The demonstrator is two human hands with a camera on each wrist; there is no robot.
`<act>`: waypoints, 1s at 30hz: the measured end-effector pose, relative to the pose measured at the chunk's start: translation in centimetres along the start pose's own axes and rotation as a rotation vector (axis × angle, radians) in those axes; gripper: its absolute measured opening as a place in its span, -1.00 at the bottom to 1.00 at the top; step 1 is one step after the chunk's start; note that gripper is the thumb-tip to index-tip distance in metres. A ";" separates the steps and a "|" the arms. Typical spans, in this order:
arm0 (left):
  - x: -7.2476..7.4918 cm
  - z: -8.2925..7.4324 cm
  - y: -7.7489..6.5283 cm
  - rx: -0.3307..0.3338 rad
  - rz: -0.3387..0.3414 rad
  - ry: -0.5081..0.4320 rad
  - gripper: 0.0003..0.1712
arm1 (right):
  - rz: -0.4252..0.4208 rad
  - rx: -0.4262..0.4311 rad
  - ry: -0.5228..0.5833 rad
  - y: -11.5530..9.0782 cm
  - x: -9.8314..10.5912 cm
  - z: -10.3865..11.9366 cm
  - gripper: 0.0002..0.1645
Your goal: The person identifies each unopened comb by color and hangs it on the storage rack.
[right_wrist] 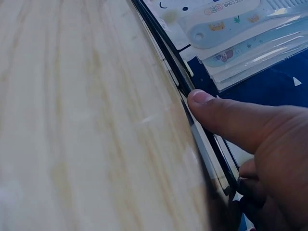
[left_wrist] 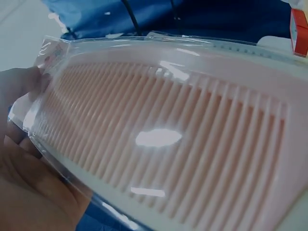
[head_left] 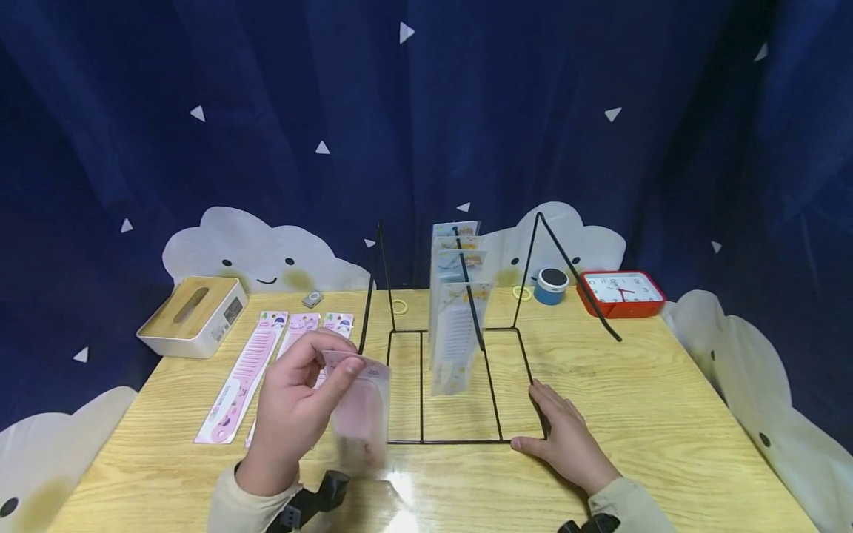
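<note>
My left hand (head_left: 296,407) pinches a packaged pink comb (head_left: 360,414) by the top of its clear sleeve, left of a black wire rack (head_left: 460,443). In the left wrist view the pink comb's teeth (left_wrist: 159,130) show through the plastic. Several packaged light blue combs (head_left: 456,333) hang one behind another from the rack's middle prong. My right hand (head_left: 566,437) rests at the rack's front right corner, thumb on the front bar and fingers along the side bar. In the right wrist view its thumb (right_wrist: 231,118) touches the black bar.
Packaged pink combs (head_left: 243,377) lie left of the rack, partly behind my left hand. A tissue box (head_left: 216,322) stands at the back left, near a small grey gadget (head_left: 312,298). A blue cylinder (head_left: 550,287) and red clock (head_left: 623,294) are at the back right. Other prongs (head_left: 580,277) jut forward.
</note>
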State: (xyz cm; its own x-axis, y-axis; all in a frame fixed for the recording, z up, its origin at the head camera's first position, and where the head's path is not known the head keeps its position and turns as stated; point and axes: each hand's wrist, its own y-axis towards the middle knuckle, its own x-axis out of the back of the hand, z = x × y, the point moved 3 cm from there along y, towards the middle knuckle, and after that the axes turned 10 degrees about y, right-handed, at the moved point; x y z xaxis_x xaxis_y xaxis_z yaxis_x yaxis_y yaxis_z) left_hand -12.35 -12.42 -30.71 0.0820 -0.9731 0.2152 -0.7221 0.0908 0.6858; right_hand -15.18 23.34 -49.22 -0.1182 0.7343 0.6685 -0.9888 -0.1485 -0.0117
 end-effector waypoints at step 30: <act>-0.9 5.3 5.1 0.268 0.005 -0.117 -0.92 | -0.023 0.032 0.009 -0.1 0.0 0.0 0.24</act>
State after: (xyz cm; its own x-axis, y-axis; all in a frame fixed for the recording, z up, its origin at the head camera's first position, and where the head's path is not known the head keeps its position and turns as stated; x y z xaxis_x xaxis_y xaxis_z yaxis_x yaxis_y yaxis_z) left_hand -19.75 -12.19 -31.10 0.0093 -0.9920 0.1256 -0.8792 0.0517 0.4736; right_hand -15.08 23.31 -49.23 -0.0965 0.7438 0.6614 -0.9879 -0.1525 0.0274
